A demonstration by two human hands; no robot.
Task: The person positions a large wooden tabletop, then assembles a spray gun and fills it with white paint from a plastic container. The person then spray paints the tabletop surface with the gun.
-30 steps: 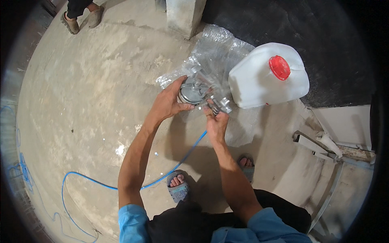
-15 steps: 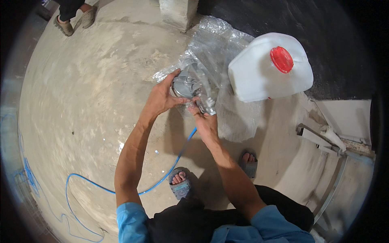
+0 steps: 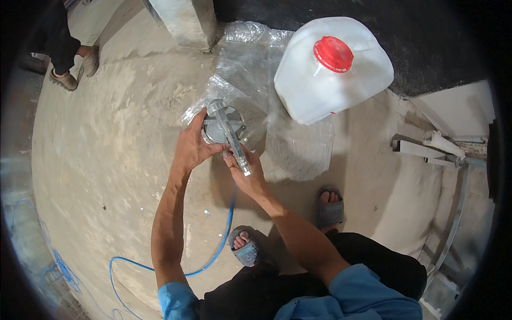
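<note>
A silver metal paint spray gun [image 3: 228, 132] with a round cup [image 3: 213, 133] is held above the floor in front of me. My left hand [image 3: 189, 146] is wrapped round the cup's left side, its thumb at the near rim. My right hand [image 3: 249, 173] is closed round the gun's near end, close to the left thumb. Its fingers are partly hidden under the metal body. A blue hose [image 3: 228, 221] runs up from the floor to beneath my right hand, where its end is out of sight.
Clear plastic sheeting [image 3: 298, 146] lies under and beyond the gun. A white jerrycan [image 3: 298, 72] with a red cap [image 3: 334, 54] stands on it at right. Another person's shoe [image 3: 64, 80] shows far left, near a concrete pillar [image 3: 186, 21]. Metal profiles [image 3: 418, 149] lie right.
The spray gun has turned in my hands, so its long body now points up across the cup. Both hands have shifted left and nearer. The other person's feet appear lower in the view.
</note>
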